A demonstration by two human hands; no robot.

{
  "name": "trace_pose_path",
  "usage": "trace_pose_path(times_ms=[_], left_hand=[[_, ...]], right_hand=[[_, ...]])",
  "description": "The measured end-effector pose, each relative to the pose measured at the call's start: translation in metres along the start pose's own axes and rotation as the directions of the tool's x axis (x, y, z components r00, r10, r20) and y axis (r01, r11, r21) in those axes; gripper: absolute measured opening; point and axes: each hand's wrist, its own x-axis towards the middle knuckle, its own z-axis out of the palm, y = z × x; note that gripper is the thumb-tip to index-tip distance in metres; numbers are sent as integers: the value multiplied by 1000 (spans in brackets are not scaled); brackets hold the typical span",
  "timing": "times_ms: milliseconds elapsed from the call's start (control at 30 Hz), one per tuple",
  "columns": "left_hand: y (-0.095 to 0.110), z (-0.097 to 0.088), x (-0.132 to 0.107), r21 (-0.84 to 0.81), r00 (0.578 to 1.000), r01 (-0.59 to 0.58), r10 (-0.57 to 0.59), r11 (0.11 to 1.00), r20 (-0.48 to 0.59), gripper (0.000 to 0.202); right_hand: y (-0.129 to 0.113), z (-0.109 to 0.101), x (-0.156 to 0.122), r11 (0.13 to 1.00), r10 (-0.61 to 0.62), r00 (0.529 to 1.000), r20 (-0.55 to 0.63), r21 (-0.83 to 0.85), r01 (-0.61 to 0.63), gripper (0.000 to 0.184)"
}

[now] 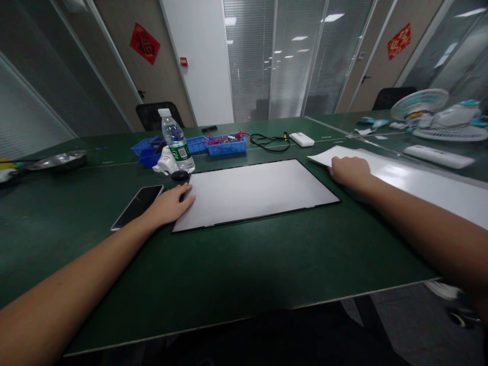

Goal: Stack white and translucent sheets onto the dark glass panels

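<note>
A flat white rectangular panel (255, 188) with a thin black border lies on the green table in front of me. My left hand (171, 204) rests at its left edge, fingers stretched out and holding nothing. Just beside that hand are a dark-screened phone (139, 206) and a small black object (180, 175). To the right of the panel, my right hand (349, 172) has its fingers closed on the near-left corner of a glossy white sheet (412, 175). The corner is slightly raised from the table. My right fingertips are partly hidden.
Behind the panel stand a water bottle (177, 142), blue bins (226, 146) with small coloured wires, a black cable (270, 143) and a white box-shaped device (302, 139). A fan (423, 109) lies at the far right, a metal pan (63, 160) at the left. The table's front edge (267, 314) is near me.
</note>
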Motion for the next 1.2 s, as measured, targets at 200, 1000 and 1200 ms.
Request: trace_pose_path(times_ms=[200,1000,1200], left_hand=[[-3,1,0,-14,1000,-19,19,1000,-9,81],[1,-1,-2,13,1000,-8,8,1000,-9,81],[3,-3,-3,5,1000,-16,16,1000,12,81]], right_hand=[[2,5,2,1000,-5,1000,-12,11,5,55],[2,3,2,1000,-12,1000,-3,-11,12,51],[1,0,-1,1000,9,1000,14,-25,-9,49]])
